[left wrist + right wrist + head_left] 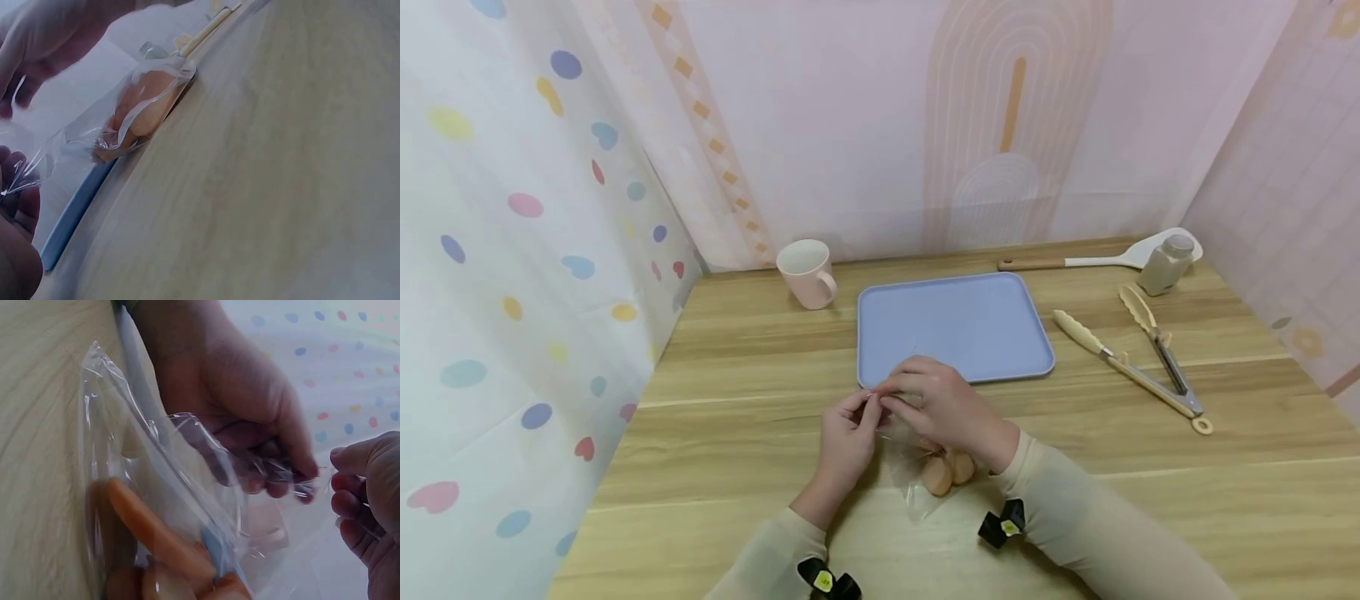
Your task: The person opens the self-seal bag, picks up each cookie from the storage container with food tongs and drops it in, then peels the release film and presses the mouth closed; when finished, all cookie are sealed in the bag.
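Note:
A clear plastic bag [910, 487] holding several orange-brown rounded pieces [937, 475] lies near the front of the table, close to both hands. My left hand [848, 442] pinches the gathered end of the bag between thumb and fingers. In the right wrist view, the film [187, 434] stretches from the pieces up to that grip. My right hand [940, 404] hovers at the same end, fingertips beside the left thumb. A small gap shows between its thumb [353, 455] and bent fingers. The pieces look smooth; their exact kind is unclear.
A blue tray [955, 325] lies just beyond the hands. Behind it to the left stands a pink mug [808, 279]. On the right are spread tongs [1150, 383], a white spatula with a wooden handle [1037, 264] and a small jar [1165, 267]. Patterned cloths hang around the table.

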Available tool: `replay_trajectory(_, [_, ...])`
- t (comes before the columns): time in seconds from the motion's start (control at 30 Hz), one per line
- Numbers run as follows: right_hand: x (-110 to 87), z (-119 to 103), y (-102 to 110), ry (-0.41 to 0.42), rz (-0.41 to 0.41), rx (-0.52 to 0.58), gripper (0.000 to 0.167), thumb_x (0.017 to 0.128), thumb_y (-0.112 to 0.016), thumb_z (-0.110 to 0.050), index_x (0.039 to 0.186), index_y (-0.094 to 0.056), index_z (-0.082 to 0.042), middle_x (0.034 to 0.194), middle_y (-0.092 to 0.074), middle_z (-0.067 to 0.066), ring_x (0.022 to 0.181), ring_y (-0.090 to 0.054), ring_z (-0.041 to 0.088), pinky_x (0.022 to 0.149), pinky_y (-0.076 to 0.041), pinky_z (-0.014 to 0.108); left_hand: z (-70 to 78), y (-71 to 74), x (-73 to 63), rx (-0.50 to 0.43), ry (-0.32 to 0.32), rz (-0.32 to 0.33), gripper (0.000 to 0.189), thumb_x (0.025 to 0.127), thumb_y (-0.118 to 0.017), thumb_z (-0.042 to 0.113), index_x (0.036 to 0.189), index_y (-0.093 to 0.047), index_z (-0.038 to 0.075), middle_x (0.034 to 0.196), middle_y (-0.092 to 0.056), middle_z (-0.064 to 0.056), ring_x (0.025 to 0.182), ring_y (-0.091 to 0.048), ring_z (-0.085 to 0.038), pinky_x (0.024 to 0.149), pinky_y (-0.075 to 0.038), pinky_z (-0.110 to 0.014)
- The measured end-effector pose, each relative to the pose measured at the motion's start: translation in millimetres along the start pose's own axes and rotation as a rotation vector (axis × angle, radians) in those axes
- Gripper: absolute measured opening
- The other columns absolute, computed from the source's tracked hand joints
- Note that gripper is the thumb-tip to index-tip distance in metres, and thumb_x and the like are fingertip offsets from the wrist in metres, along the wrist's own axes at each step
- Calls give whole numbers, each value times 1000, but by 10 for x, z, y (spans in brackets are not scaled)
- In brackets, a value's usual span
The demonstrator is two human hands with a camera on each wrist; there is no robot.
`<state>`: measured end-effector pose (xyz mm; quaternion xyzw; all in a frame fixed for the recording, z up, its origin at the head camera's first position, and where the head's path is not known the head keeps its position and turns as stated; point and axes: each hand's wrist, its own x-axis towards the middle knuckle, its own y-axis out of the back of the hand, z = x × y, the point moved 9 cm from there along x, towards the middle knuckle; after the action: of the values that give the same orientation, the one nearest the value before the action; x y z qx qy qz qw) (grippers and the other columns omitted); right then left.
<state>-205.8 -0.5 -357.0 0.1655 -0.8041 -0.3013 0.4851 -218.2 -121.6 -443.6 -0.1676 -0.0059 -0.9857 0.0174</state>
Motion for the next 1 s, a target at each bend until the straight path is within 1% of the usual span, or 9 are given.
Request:
replay_trajectory(0.13, [14,-8,-86,20,0,-52,12,84,-74,-11,95,-75,-8,92,-67,-1,89,-61,11,80,-50,20,253,-46,-44,22,-117,7,14,89,-53,-17,98,-62,-21,86,-66,-26,72,-64,-6,63,-57,-25])
replay_trajectory(0.23, [9,-19,-53,46,57,-106,11,83,-75,-10,93,-75,-8,91,-67,0,88,-61,12,77,-51,21,413,-63,-67,47,-182,16,10,87,-54,-18,94,-62,-20,79,-65,-27,67,-64,-12,60,-56,-25])
replay_trajectory(0.37, [7,-104,44,118,153,-143,8,80,-76,-6,88,-74,-6,86,-64,2,81,-59,15,72,-51,23,466,-64,-65,62,-208,22,9,88,-55,-16,93,-63,-19,74,-64,-28,62,-64,-24,58,-56,-25])
replay_trajectory(0.43, [9,-170,45,171,154,-148,7,81,-74,-4,87,-74,-5,84,-63,3,78,-58,15,70,-50,23,481,-58,-64,85,-220,26,10,88,-56,-16,93,-64,-17,74,-64,-26,61,-63,-21,57,-55,-24])
replay_trajectory(0.53, [15,-230,-8,213,111,-164,8,82,-73,-4,89,-74,-5,83,-62,3,76,-58,14,69,-50,21,512,-56,-72,127,-260,23,13,85,-55,-19,92,-65,-16,74,-66,-22,62,-61,-12,56,-54,-21])
replay_trajectory(0.63, [14,-215,-50,195,83,-186,10,83,-73,-7,92,-74,-5,84,-63,2,79,-59,14,70,-50,21,545,-67,-83,155,-308,3,16,83,-53,-21,92,-65,-15,71,-65,-19,62,-60,-11,56,-52,-19])
replay_trajectory(0.73, [9,-179,-61,171,81,-173,12,83,-74,-9,94,-74,-4,87,-64,3,82,-60,14,72,-51,21,590,-92,-95,166,-361,-30,19,82,-52,-23,93,-64,-14,70,-64,-18,59,-60,-17,56,-52,-18])
replay_trajectory(0.9, [-1,-151,-58,170,91,-133,12,83,-74,-9,94,-74,-4,89,-65,3,83,-60,14,73,-51,21,671,-150,-120,202,-456,-82,22,80,-51,-25,91,-63,-10,68,-62,-15,55,-58,-25,55,-50,-18])
replay_trajectory(1.0, [-8,-139,-63,178,95,-123,12,83,-74,-8,94,-75,-4,89,-66,3,83,-60,14,73,-51,21,694,-174,-132,227,-480,-95,22,79,-52,-25,90,-62,-8,68,-61,-15,54,-58,-25,55,-49,-17])
